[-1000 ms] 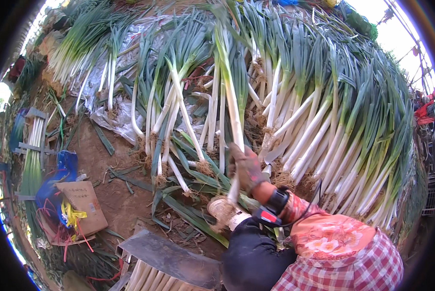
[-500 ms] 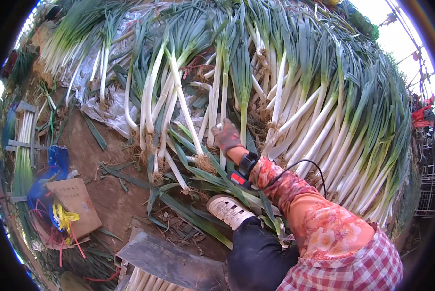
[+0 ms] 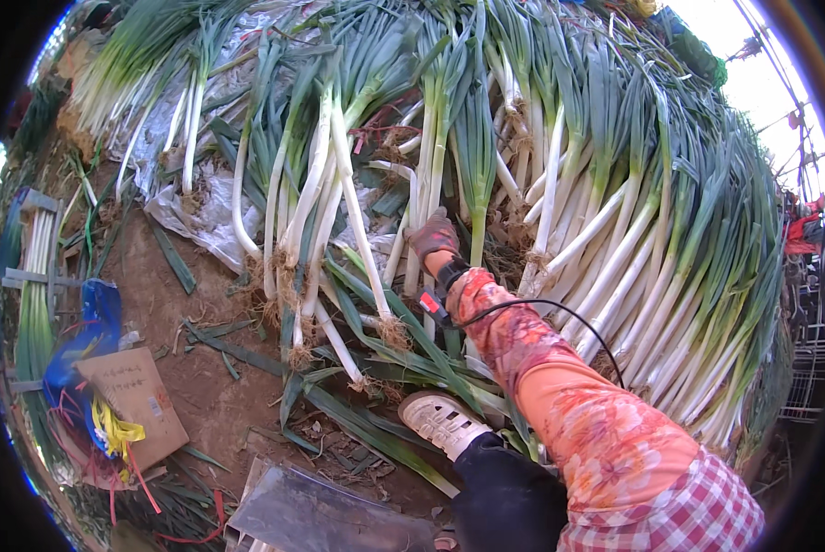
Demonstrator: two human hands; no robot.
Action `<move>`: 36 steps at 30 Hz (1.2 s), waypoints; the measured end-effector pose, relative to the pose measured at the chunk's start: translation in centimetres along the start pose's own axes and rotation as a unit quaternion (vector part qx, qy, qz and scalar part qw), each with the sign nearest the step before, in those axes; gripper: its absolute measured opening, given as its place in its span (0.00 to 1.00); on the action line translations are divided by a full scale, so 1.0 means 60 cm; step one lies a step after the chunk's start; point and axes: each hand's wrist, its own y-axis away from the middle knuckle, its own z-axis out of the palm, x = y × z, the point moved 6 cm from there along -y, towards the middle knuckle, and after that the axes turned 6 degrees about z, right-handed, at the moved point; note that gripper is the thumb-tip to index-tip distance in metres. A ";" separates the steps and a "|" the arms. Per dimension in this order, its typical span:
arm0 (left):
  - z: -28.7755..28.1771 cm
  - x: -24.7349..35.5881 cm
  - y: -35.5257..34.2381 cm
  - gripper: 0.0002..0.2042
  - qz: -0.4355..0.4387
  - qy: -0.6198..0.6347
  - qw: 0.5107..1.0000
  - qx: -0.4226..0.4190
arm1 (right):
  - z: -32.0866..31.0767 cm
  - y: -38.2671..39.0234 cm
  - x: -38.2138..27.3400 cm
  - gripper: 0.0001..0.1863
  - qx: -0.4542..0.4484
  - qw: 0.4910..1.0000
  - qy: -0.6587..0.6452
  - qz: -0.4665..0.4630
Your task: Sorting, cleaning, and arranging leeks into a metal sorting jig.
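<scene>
My right hand [image 3: 434, 241], in a soiled reddish glove, is closed around the white stem of a leek [image 3: 423, 195] in the middle of the spread. Its upper end runs into green leaves lying away from me. The fingertips are partly hidden behind the glove. Just left of the hand, a leaning leek [image 3: 357, 216] ends in a tuft of brown roots. Another leek [image 3: 478, 221] lies to the right, apart from the hand. A black band with a red-and-black device [image 3: 435, 306] and a cable is on my right wrist. My left hand is out of sight.
A dense row of leeks [image 3: 652, 258] fills the right side. At the left are a cardboard piece [image 3: 135, 405], yellow ties [image 3: 116, 431] and a metal rack [image 3: 37, 276] holding leeks. A dark metal sheet [image 3: 330, 511] lies near my shoe [image 3: 442, 421]; loose leaves litter the soil.
My right hand has moved slightly farther away, and its fingers have closed around a leek stem. The whole view has shifted a little, with the metal sheet now lower.
</scene>
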 end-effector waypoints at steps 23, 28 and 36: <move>0.018 -0.042 0.001 0.14 0.110 -0.149 0.982 -0.026 | -0.067 0.181 -0.185 0.42 -0.156 0.909 -0.295 -0.250; 0.009 -0.004 -0.006 0.15 0.068 -0.141 0.985 -0.068 | -0.134 0.115 0.115 0.32 0.200 0.956 -0.111 -0.181; 0.011 0.005 0.002 0.16 0.032 -0.039 0.998 -0.029 | -0.086 0.025 0.135 0.28 0.021 0.999 0.030 0.001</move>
